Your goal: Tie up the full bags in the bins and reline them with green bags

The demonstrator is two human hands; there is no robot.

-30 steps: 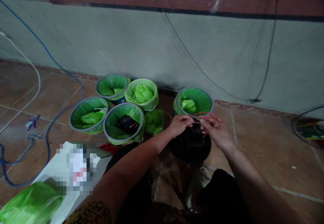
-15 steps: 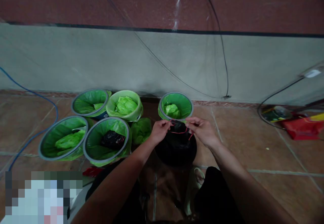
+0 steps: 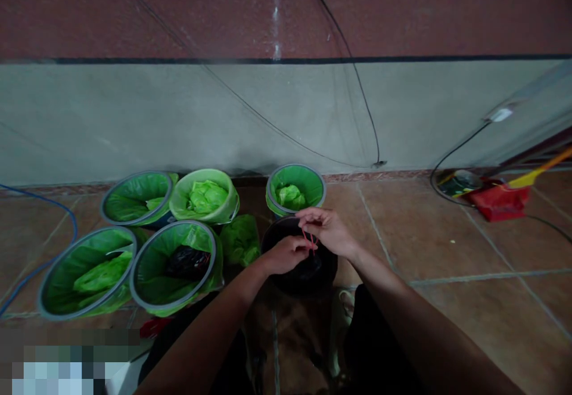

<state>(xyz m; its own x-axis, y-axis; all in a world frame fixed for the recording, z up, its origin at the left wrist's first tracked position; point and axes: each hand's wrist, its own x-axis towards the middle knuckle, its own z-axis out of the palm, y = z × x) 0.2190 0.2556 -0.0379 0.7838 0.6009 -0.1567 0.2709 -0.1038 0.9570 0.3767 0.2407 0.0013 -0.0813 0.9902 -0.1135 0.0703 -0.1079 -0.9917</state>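
A dark trash bin [image 3: 331, 271] stands on the floor just in front of me, with a black plastic bag [image 3: 309, 267] bunched inside it. From the bag rises a thin red drawstring [image 3: 311, 239], drawn into a narrow loop. My right hand [image 3: 328, 229] pinches the upper part of this string over the bin. Lower and to the left, my left hand [image 3: 289, 253] is closed on the string near the bag's gathered top. My hands cover part of the bin's rim.
Several green-lined bins stand to the left, including a front one [image 3: 136, 282] holding a black bag. Another green-lined bin [image 3: 322, 186] is behind my hands, by the wall. A green bag [image 3: 241, 240] lies between bins. A red dustpan [image 3: 500, 201] and cables are at the right.
The string, earlier stretched sideways between my hands, is now a narrow upright loop. My hands have come together, the left one lower. The view has shifted to the right.
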